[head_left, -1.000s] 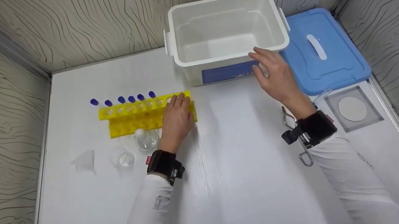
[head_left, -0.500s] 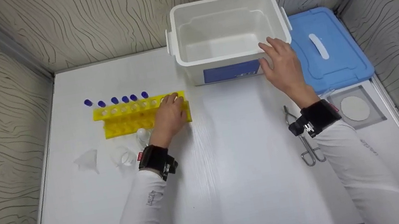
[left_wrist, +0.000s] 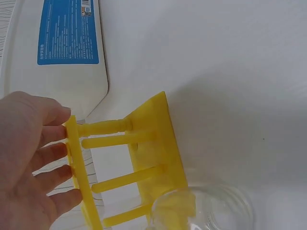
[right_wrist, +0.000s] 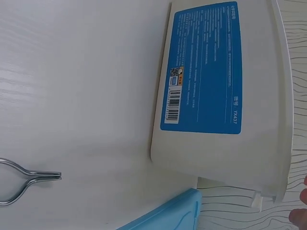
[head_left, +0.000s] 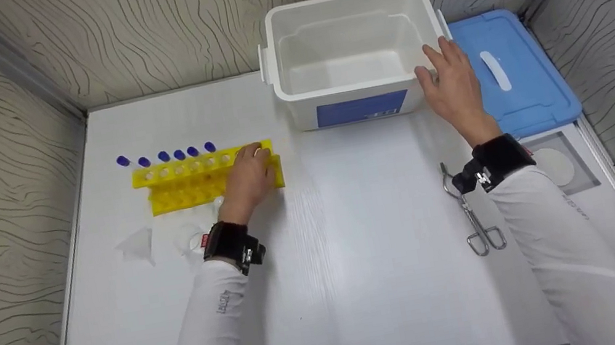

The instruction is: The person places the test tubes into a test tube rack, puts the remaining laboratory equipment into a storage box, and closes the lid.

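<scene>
My left hand (head_left: 249, 179) grips the right end of a yellow test tube rack (head_left: 181, 203). In the left wrist view the thumb lies at the edge of the rack's top plate (left_wrist: 81, 167), with the fingers against it. Several test tubes with purple-blue caps (head_left: 163, 156) stand in the rack's far row. Near the right front corner of a white plastic box (head_left: 301, 116), my right hand (head_left: 456, 91) is held with spread, relaxed fingers and nothing in them. Its fingertips (right_wrist: 300, 218) barely enter the right wrist view, beside the box rim.
A clear glass vessel (left_wrist: 220, 213) stands before the rack, mostly behind my left wrist. Left of it are a small beaker (head_left: 186, 239) and a funnel (head_left: 138, 248). Crucible tongs (head_left: 469, 213), a blue lid (head_left: 535, 78) and a gauze square with white centre (head_left: 556, 165) lie right.
My left hand has slid the rack with its tubes to the left. My right hand has moved right along the box's front rim to its corner, leaving the tongs more exposed.
</scene>
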